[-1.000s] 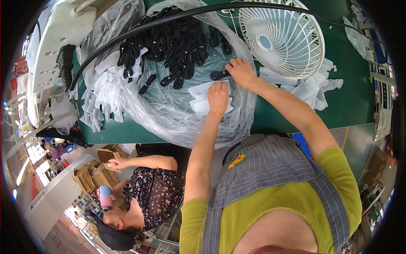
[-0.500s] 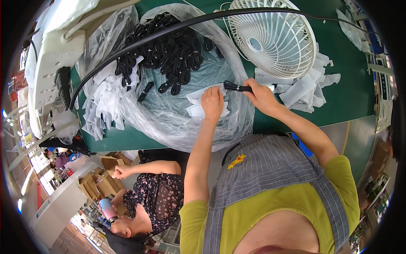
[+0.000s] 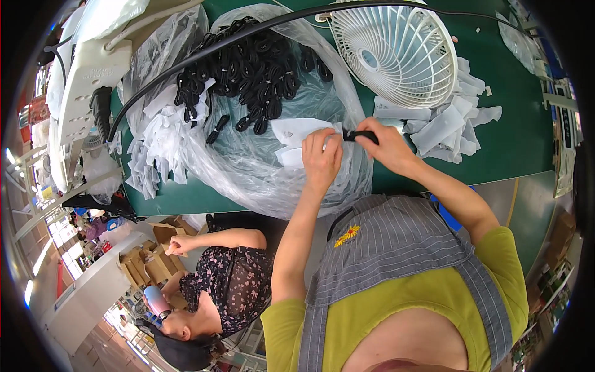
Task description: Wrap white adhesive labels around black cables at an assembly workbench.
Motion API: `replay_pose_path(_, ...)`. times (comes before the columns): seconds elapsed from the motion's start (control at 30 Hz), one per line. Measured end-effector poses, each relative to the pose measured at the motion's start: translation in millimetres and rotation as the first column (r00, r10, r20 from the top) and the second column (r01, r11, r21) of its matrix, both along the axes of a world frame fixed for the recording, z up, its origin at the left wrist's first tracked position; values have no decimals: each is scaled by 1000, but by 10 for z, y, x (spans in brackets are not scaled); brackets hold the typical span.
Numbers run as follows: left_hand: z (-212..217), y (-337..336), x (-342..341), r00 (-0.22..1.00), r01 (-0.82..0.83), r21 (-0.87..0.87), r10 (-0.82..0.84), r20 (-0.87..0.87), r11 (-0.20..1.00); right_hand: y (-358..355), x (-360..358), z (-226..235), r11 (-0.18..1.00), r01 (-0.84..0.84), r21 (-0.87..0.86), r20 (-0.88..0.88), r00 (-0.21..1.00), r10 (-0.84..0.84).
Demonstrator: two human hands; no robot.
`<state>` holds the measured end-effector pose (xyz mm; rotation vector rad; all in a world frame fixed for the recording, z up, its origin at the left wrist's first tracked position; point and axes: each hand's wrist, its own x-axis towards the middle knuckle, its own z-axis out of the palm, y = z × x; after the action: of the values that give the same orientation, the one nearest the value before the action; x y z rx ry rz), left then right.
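The right hand grips a black cable bundle (left hand at a white sleeve).

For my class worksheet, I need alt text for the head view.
A person's right hand holds a black cable bundle close to a white pouch under the left hand. Beyond them, more black cable bundles lie on clear plastic on a green table, left of a round white grille.

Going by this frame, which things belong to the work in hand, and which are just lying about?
Likely in the work:
- black cable bundle, in the right hand
- white sleeve, under the left hand
- matching cable pile on clear plastic

Apparently lying about:
- white fan
- cardboard boxes
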<state>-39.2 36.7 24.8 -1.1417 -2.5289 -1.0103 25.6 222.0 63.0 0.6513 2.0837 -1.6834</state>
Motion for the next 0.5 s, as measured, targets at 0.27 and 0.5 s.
replay_pose_path(0.27, 21, -73, 57, 954, -205, 159, 161, 255, 966, 95, 22, 216, 842, -281, 461, -457, 738, 496)
replay_pose_path(0.5, 336, 98, 240, 985, -89, 185, 59, 161, 979, -57, -12, 383, 910, -58, 411, -510, 813, 281)
